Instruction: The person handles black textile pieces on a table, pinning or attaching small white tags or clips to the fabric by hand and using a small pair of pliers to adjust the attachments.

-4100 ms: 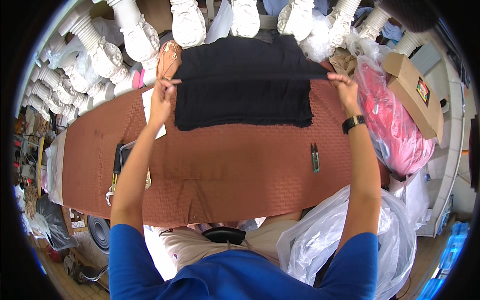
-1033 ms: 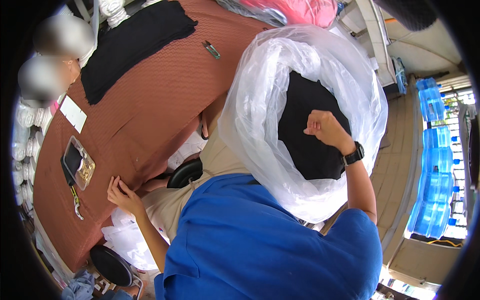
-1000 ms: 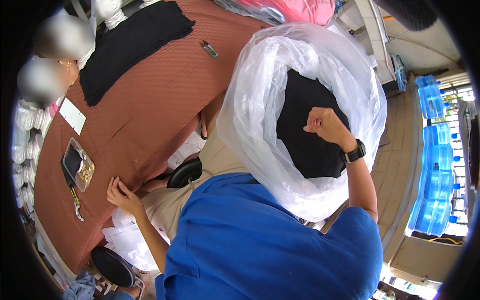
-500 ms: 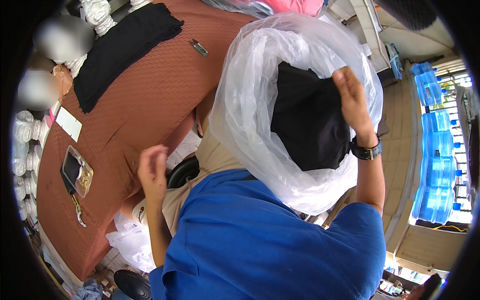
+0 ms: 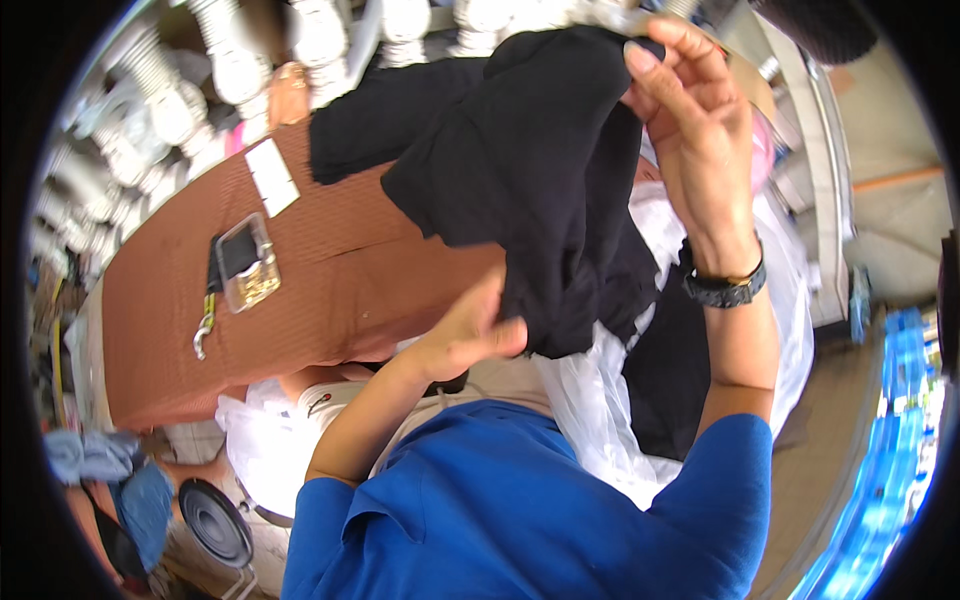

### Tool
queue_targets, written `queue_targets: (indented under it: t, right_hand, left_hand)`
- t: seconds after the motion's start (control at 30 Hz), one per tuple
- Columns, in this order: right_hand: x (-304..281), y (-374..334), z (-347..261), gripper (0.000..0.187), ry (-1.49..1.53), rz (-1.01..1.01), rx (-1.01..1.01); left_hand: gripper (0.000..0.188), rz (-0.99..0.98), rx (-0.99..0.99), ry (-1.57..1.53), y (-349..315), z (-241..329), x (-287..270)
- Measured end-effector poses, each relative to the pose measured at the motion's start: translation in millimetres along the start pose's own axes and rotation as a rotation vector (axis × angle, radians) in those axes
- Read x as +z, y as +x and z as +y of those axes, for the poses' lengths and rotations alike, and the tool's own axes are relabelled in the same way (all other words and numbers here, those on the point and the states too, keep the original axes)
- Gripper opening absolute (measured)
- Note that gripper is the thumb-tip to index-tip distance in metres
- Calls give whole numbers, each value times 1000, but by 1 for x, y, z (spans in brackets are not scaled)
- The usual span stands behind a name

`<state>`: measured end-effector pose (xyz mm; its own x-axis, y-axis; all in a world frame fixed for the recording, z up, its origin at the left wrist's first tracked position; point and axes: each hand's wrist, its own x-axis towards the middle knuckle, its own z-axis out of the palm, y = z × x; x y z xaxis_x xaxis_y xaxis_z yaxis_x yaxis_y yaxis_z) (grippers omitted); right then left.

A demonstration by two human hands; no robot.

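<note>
A black cloth garment piece (image 5: 560, 130) hangs in loose folds across the middle of the view. My right hand (image 5: 695, 110) pinches its upper right corner between thumb and fingers, raised high, with a dark watch on the wrist. Lower down, my left hand (image 5: 465, 330) is beside the cloth's lower edge, its thumb apart from the fingers; the fingers are partly blurred and it grips nothing visible. More black cloth (image 5: 665, 380) sits in the clear plastic bag (image 5: 590, 390) at my right. Another black piece (image 5: 360, 120) lies flat on the brown-covered table (image 5: 150, 330), partly covered by the raised one.
On the table are a white card (image 5: 271, 178), a clear plastic box (image 5: 248, 265) with small gold-coloured pieces, and a yellow-handled tool (image 5: 205, 325). White thread cones (image 5: 230, 50) line the far edge. Blue water bottles (image 5: 890, 440) stand at right, a round black stool seat (image 5: 215, 520) lower left.
My right hand has lifted a black piece out of the bag and up over the table. My left hand has moved right, toward the hanging cloth. The view has turned left.
</note>
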<state>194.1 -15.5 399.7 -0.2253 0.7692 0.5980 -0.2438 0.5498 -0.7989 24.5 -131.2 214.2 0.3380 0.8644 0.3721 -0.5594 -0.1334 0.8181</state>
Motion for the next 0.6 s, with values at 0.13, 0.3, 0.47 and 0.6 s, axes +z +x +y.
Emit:
queue_targets:
  t: [0.13, 0.3, 0.47, 0.6]
  right_hand:
    - [37, -4, 41, 21, 92, -6, 64]
    - [51, -2, 88, 11, -98, -280, 301]
    - [70, 19, 122, 52, -358, -555, 175]
    - [79, 11, 182, 68, 467, -765, 683]
  left_hand:
    - [36, 472, 5, -35, 5, 59, -49]
    - [25, 684, 108, 19, 4, 116, -98]
    - [22, 401, -169, 555, 19, 159, -90]
    - [24, 199, -120, 693, 35, 165, -86]
